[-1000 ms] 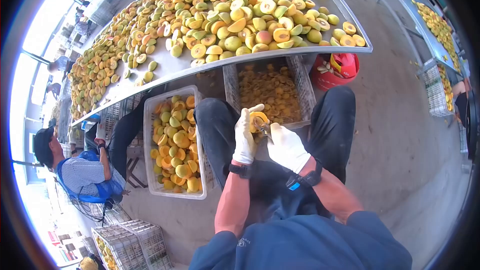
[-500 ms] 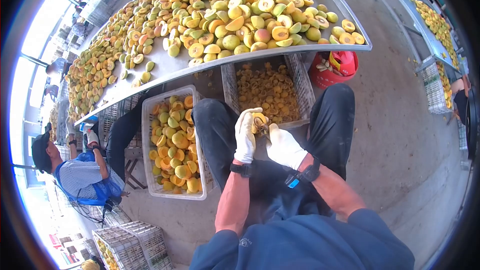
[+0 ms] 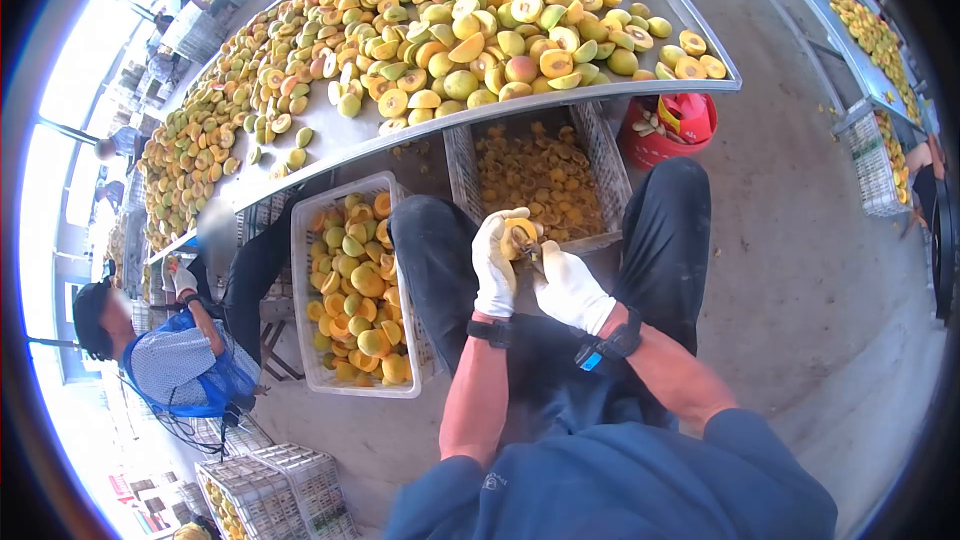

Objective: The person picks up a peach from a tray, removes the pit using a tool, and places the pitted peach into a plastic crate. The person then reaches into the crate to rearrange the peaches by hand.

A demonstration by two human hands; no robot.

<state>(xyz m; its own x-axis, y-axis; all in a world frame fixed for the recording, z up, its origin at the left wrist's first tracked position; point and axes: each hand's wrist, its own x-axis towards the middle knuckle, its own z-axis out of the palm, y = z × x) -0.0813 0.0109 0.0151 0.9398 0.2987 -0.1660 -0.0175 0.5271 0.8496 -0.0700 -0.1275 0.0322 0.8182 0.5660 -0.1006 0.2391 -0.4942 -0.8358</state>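
My left hand [image 3: 494,262], in a white glove, is closed around a halved yellow peach [image 3: 517,236], its cut side turned toward my right hand. My gloved right hand [image 3: 572,290] grips a small dark metal tool [image 3: 534,254] whose tip meets the cut face; the tool's exact kind is too small to make out. Both hands are between my knees, just in front of a crate [image 3: 612,155] holding brownish-yellow scraps. To the left, a white crate [image 3: 300,290] is filled with hollowed peach halves [image 3: 368,280].
A metal table [image 3: 350,143] heaped with halved peaches [image 3: 460,50] stands ahead. Under its right corner is a red bucket [image 3: 665,145]. Another person [image 3: 180,350] sits at the left. Stacked crates [image 3: 280,490] stand at lower left, and another table [image 3: 850,40] stands far right.
Both hands stay together at the peach half, with the tool at its cut face. The view has shifted slightly, and the person at left has moved a hand a little.
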